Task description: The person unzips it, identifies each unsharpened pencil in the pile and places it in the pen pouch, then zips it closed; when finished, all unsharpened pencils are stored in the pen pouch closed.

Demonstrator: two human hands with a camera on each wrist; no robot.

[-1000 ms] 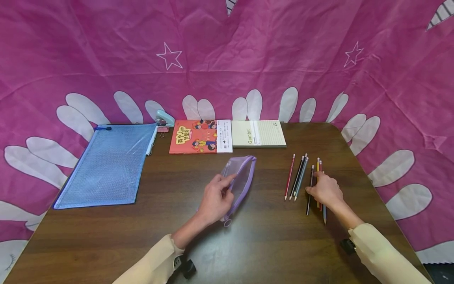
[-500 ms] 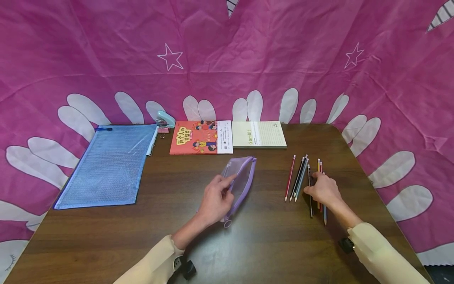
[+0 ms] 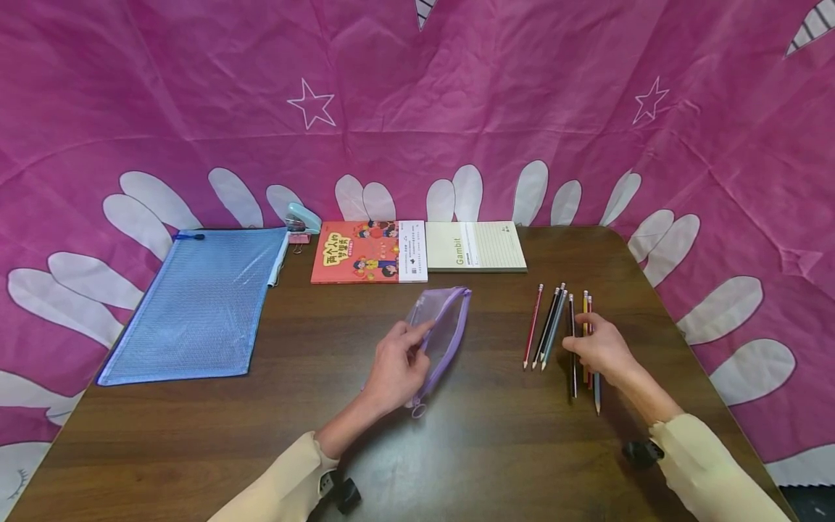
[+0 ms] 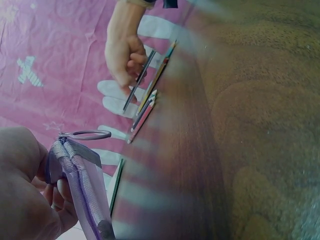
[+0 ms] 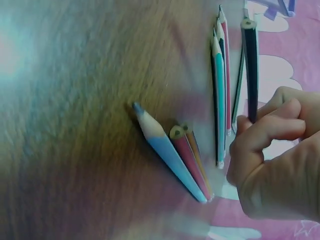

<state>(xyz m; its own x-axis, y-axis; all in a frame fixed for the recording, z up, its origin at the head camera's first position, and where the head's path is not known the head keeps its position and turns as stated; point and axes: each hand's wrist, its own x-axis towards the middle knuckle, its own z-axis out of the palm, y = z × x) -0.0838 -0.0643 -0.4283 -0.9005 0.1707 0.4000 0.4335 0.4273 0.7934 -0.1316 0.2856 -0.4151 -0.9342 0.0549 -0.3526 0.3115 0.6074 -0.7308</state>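
Brown table point(image 3: 496, 435): right hand point(image 3: 603, 349) pinches black pencil point(image 3: 572, 362).

On the worktop point(image 3: 496, 435), the left hand point(image 3: 394, 370) pinches a purple mesh pencil pouch point(image 3: 440, 333), while the right hand point(image 3: 603, 351) grips a black pencil point(image 3: 572, 348) among other pencils point(image 3: 546, 326) lying just beside it.

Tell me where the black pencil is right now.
In the head view the black pencil is on the right side of the table, pinched by the right hand, between a group of three pencils and the pencils under that hand.
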